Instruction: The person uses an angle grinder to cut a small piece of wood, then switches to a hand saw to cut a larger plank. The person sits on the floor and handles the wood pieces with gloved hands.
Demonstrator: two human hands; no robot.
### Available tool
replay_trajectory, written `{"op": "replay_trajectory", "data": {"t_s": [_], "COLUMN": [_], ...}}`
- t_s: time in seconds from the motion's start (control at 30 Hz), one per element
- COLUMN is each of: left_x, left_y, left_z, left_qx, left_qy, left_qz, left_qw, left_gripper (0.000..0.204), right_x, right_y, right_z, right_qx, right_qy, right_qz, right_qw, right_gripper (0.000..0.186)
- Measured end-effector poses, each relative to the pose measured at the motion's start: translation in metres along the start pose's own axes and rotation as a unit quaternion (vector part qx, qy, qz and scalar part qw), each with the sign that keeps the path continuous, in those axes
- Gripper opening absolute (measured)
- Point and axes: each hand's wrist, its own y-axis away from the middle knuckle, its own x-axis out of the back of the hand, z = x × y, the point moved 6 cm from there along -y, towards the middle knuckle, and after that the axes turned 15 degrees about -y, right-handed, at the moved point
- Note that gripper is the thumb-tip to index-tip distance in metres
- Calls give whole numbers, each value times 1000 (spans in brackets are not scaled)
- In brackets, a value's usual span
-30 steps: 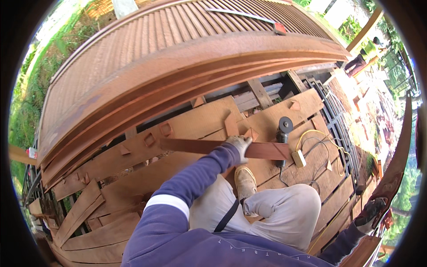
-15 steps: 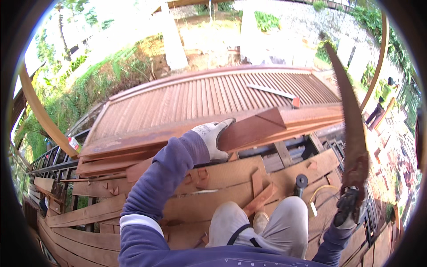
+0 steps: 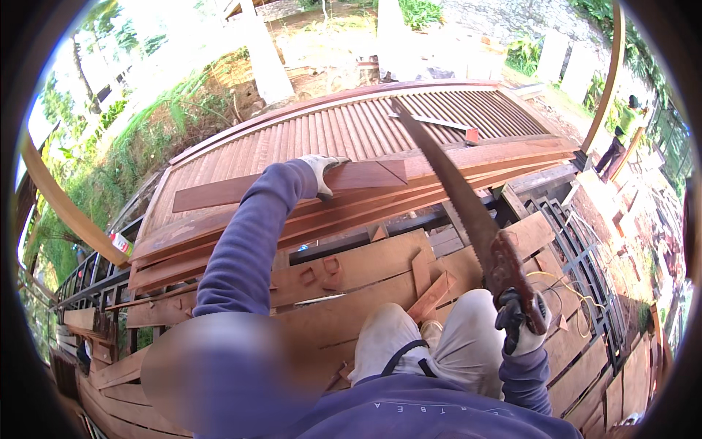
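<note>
My left hand (image 3: pixel 327 174), in a pale work glove, is closed over a reddish-brown wooden board (image 3: pixel 234 192). That board lies along the near edge of a large slatted wooden panel (image 3: pixel 307 146); a dark slanted line crosses it near its right end. In my right hand (image 3: pixel 523 325), gloved in grey and black, is the brown wooden handle of a handsaw (image 3: pixel 453 179). Its rusty toothed blade points up and left in front of the panel, tip beyond the board's right end. I cannot tell whether the blade touches anything.
A try square (image 3: pixel 472 136) rests on the slats. Beneath my knees run loose planks (image 3: pixel 365 285) with gaps and wood offcuts (image 3: pixel 431 293). A yellow cord (image 3: pixel 585 296) lies at right beside dark metal framing (image 3: pixel 578 241). Another person (image 3: pixel 625 128) stands at far right.
The board has moved left and now lies on the panel under my left hand. My right hand has brought the saw leftward, its blade tilting from near upright to slanting across the panel.
</note>
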Motion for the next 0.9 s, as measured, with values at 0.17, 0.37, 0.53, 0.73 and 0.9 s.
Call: {"op": "replay_trajectory", "data": {"t_s": [0.17, 0.37, 0.53, 0.73, 0.9], "left_x": [-17, -43, -42, -46, -47], "left_y": [-16, -23, -47, -32, -43], "left_z": [-14, -15, 28, 36, 37], "left_qx": [5, 37, 238, 269, 277], "left_qy": [-31, 65, 56, -6, 1], "left_qz": [4, 20, 80, 275, 245], "left_qw": [1000, 997, 966, 923, 929], "left_gripper": [96, 73, 53, 39, 34], "right_x": [-15, -32, -24, -18, -10], "right_y": [5, 4, 9, 12, 0], "right_z": [9, 5, 3, 2, 5], "right_qx": [-53, -79, -101, -117, -141], "right_qy": [-4, 38, 78, 77, 74], "right_qz": [-32, -25, 1, -30, -25], "right_qw": [998, 996, 992, 990, 987], "right_gripper": [21, 17, 31, 44, 47]}}
